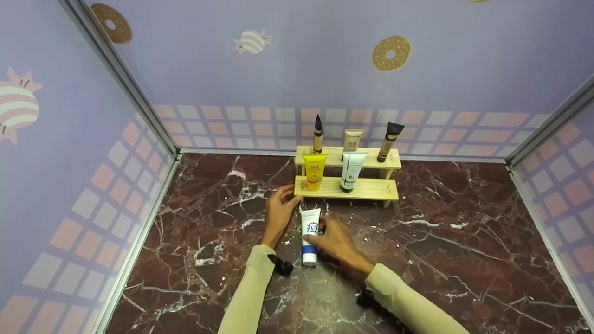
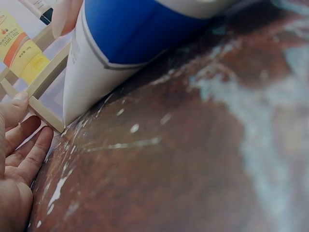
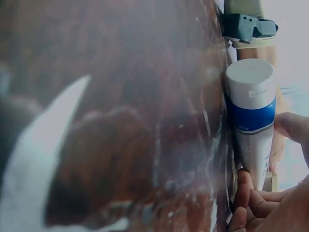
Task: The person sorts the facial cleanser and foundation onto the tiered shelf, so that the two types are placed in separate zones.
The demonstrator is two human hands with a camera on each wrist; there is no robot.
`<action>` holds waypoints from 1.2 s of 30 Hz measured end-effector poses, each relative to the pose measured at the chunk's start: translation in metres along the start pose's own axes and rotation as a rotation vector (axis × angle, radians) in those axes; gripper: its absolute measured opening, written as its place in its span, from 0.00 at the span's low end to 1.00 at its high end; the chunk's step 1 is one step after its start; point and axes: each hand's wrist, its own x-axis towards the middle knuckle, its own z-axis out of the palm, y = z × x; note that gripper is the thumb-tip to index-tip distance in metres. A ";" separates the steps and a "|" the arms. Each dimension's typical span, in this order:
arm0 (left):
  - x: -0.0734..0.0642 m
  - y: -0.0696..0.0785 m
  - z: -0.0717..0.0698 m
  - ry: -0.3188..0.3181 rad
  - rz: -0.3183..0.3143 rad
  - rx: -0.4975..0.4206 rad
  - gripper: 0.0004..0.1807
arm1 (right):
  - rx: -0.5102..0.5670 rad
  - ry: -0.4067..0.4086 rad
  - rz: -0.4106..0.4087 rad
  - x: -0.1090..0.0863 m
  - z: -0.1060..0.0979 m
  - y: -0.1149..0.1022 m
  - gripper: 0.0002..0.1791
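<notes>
My right hand (image 1: 341, 242) holds a white squeeze tube (image 1: 310, 232) with a blue band and a large blue character, its thumb on the front and fingers at the side. The tube's white cap points toward me, and it lies along the tabletop. My left hand (image 1: 280, 211) rests at the left front end of a two-step wooden stand (image 1: 371, 188), thumb and fingers touching its edge. In the left wrist view, the left fingers (image 2: 36, 150) are extended loosely beside the stand's leg. On the lower step stand a yellow tube (image 1: 315, 171) and a pale white-green tube (image 1: 352, 171).
On the upper step are a dark pointed tube (image 1: 318, 135), a beige tube (image 1: 353, 140) and a black-and-gold tube (image 1: 390, 143) that leans. The stand is near the back wall (image 1: 315, 83) on a dark red marbled tabletop (image 1: 222, 278), with side walls left and right.
</notes>
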 end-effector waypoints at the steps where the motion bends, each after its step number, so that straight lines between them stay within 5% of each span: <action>1: 0.000 0.000 0.000 0.000 0.000 0.000 0.21 | 0.008 -0.001 0.006 0.000 0.000 0.000 0.34; 13: -0.001 0.001 0.003 0.000 0.010 0.013 0.21 | 0.161 -0.037 0.014 -0.006 -0.006 0.001 0.26; 36: 0.002 -0.003 0.000 0.011 0.033 0.042 0.22 | 0.233 0.088 -0.001 -0.019 -0.033 0.018 0.23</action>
